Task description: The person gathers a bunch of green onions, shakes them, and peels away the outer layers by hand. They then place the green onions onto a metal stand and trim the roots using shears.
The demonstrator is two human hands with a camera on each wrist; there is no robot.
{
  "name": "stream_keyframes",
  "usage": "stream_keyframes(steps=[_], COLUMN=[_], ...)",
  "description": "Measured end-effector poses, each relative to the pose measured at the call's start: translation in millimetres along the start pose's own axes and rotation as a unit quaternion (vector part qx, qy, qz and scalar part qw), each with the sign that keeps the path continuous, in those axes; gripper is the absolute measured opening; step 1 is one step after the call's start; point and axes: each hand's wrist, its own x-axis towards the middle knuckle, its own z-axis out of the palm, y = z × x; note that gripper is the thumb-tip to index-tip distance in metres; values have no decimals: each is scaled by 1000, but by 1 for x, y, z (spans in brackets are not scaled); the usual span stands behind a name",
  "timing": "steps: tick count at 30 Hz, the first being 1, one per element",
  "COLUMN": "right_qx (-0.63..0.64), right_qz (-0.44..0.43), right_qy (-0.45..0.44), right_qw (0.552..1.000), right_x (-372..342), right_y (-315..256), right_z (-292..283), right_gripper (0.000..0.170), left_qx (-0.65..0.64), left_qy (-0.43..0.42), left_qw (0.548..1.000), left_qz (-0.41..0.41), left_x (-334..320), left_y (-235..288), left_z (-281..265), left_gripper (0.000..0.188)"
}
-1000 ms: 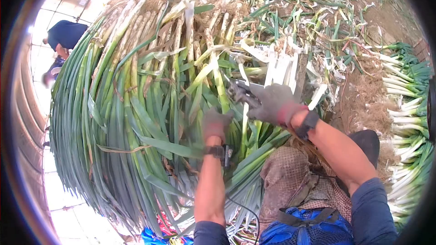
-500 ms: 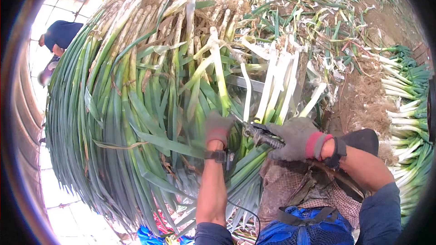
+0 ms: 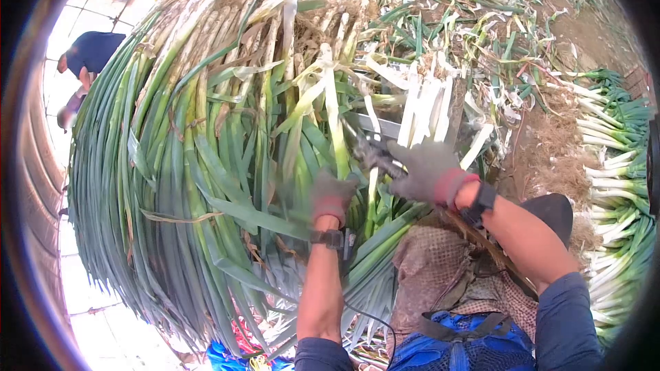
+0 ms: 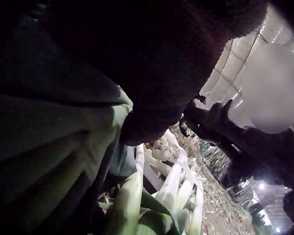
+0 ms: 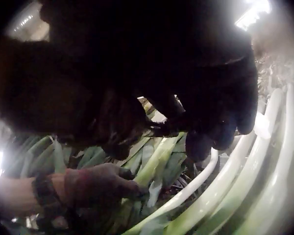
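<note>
My gloved left hand [image 3: 331, 196] grips the green part of a long green onion [image 3: 331, 106], whose pale root end points away from me. Loose yellowish skin hangs off its upper stalk. In my gloved right hand [image 3: 427, 168] is an air blow gun [image 3: 377, 154], dark, with a thin nozzle angled at the gripped stalk. In the right wrist view the left hand [image 5: 100, 188] holds the stalk [image 5: 159, 159] low down, while the right glove, in deep shadow, hides most of the tool. Clean white green onions [image 3: 425, 106] lie just beyond the right hand.
A large heap of untrimmed green onions [image 3: 179, 165] fills the left side. Peeled skins and leaves [image 3: 474, 0] litter the ground at the back. Rows of cleaned onions [image 3: 619, 199] lie along the right. A brown hose [image 3: 485, 244] crosses the lap, and another person [image 3: 96, 51] bends at far left.
The right hand with the blow gun drew back toward the lap, then returned forward and left to the stalk. The left hand kept its hold; the stalk's upper part looks paler now.
</note>
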Motion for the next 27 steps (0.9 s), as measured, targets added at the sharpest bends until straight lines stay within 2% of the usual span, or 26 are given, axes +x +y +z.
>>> stream_keyframes(steps=[5, 8, 12, 13, 17, 20, 24, 25, 27], right_qx=[11, 4, -30, 0, -44, -29, -57, -48, -44], right_qz=[32, 10, 23, -53, -73, -19, -15, 9, 3], right_qy=[65, 140, 37, 117, 117, 98, 179, 147, 136], right_qw=[997, 990, 999, 992, 989, 995, 982, 988, 990], right_x=[43, 62, 35, 23, 11, 30, 75, 82, 81], right_y=[4, 11, 10, 20, 26, 15, 20, 17, 13], right_z=[-7, -7, -11, 5, 18, -3, -1, -6, -11], right_gripper=[61, 58, 68, 71, 69, 59, 55, 54, 53], left_qx=[-19, -11, -37, -63, -95, -203, -213, -210, -210], left_qy=[-2, 0, 3, -3, -26, -92, -107, -103, -111], left_qw=[1000, 999, 998, 996, 991, 972, 970, 970, 969], left_qz=[25, 38, 55, 62, 93, 67, 53, 62, 63], left_x=[-3, 3, 5, 5, 8, 5, 11, 15, 21], left_y=[-4, -12, -23, -27, -38, -39, -50, -54, -62], left_z=[3, 9, 14, 15, 17, 13, 17, 20, 26], left_gripper=[55, 53, 50, 49, 43, 39, 38, 38, 39])
